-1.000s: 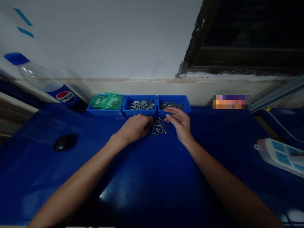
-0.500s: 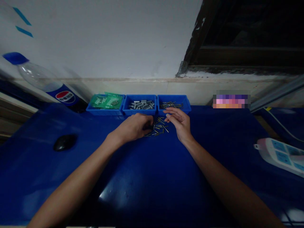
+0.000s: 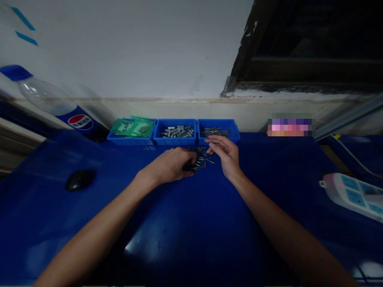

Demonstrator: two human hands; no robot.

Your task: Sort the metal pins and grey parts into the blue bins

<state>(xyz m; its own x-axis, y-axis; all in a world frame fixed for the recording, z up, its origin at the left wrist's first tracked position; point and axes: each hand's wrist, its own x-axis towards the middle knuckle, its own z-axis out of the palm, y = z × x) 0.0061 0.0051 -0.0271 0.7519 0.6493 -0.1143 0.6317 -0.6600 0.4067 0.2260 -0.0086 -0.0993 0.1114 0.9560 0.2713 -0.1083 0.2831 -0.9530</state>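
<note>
"Left hand (image 3: 170, 164): state?"

"Thumb and forefinger parted at the left edge of the loose metal pins (image 3: 199, 160). Whether a pin is gripped cannot be told."

"Right hand (image 3: 228, 154)?"

"Fingers loosely curved, thumb slightly apart, nothing visible between them. Position: just right of the pins."

"Progress?"

"Judged partial. Loose pins lie spread and crossing on the blue table (image 3: 179, 227). Similar pieces lie in the right-hand blue bin (image 3: 236, 138) behind. No ordered arrangement is visible."
</note>
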